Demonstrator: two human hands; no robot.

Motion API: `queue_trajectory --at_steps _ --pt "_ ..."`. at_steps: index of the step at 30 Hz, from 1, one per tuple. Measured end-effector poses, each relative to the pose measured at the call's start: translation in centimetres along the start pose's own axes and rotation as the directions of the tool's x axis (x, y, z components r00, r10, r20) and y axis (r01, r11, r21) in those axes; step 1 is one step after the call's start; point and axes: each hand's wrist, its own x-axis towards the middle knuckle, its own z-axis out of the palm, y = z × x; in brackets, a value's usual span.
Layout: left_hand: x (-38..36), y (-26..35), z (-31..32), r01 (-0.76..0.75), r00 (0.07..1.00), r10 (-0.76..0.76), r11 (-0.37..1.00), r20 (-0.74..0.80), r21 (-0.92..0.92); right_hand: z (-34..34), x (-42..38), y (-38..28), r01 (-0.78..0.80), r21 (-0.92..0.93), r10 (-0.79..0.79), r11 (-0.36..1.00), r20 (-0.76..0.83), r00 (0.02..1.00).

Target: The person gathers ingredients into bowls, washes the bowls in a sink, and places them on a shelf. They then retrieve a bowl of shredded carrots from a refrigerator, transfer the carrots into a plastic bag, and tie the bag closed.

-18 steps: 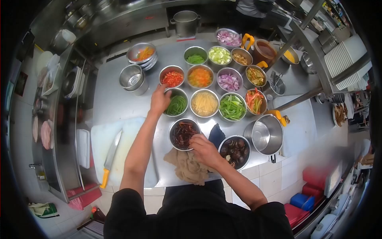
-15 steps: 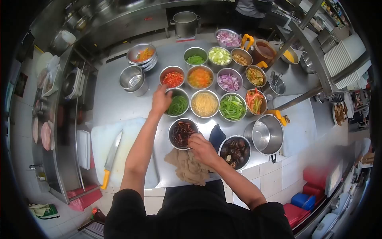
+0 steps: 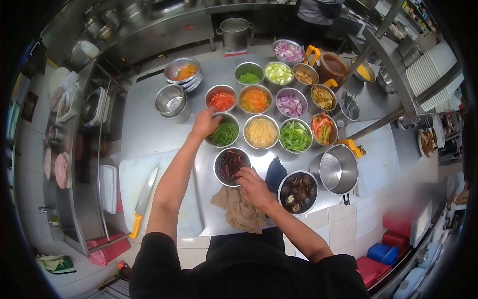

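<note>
Slightly shifted w/ the view, L hand [image 3: 205,124] has its grip apart by the rim of a round steel bowl of green strips [image 3: 238,130], while R hand [image 3: 255,188], grip unclear, dips fingertips into dark-red dried strips [image 3: 230,163] in a round silver bowl [image 3: 214,168] nr the metal desk's [image 3: 142,124] front edge.

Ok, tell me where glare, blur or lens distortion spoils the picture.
Head view: fisheye distortion bends the outer kitchen, and the corners fall to black; glare whitens patches of the steel table; a hazy smear softens the red bin; the knife looks fairly crisp.
</note>
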Motion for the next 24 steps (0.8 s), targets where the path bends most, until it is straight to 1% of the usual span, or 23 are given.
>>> queue_trajectory --at_steps 6,8,12,14,17,18,22,24 --pt "-0.3 0.6 0.4 0.033 0.999 -0.034 0.999 -0.037 -0.027 0.5 0.4 -0.2 -0.015 0.04 0.016 0.999 -0.032 0.999" --pt "-0.4 0.6 0.7 0.042 0.995 -0.049 0.995 -0.083 -0.089 0.7 0.5 -0.2 -0.005 0.029 0.006 1.0 -0.041 0.999" --pt "-0.7 0.7 0.7 0.03 0.997 -0.036 0.995 -0.066 -0.099 0.7 0.4 -0.2 -0.015 0.036 0.016 0.999 -0.037 0.999" --pt "-1.1 1.4 0.0 0.135 0.989 -0.141 0.98 -0.035 -0.143 0.5 0.4 -0.3 -0.035 0.054 0.037 0.998 -0.03 0.999" --pt "-1.6 -0.2 0.5 0.102 0.993 -0.108 0.985 -0.041 -0.141 0.0 0.5 -0.6 -0.026 0.027 0.027 0.999 -0.029 0.999" --pt "-1.7 0.1 0.0 0.168 0.986 -0.169 0.978 0.003 -0.125 0.0 0.5 -0.6 -0.029 0.028 0.03 0.999 -0.027 0.999" --pt "-2.2 -0.7 -0.1 0.142 0.988 -0.149 0.979 -0.032 -0.148 0.2 0.5 -0.2 -0.019 0.028 0.02 0.999 -0.013 1.0" --pt "-2.1 -0.6 0.2 0.117 0.987 -0.135 0.974 -0.084 -0.194 0.4 0.6 -0.1 -0.008 0.027 0.008 1.0 -0.01 1.0"
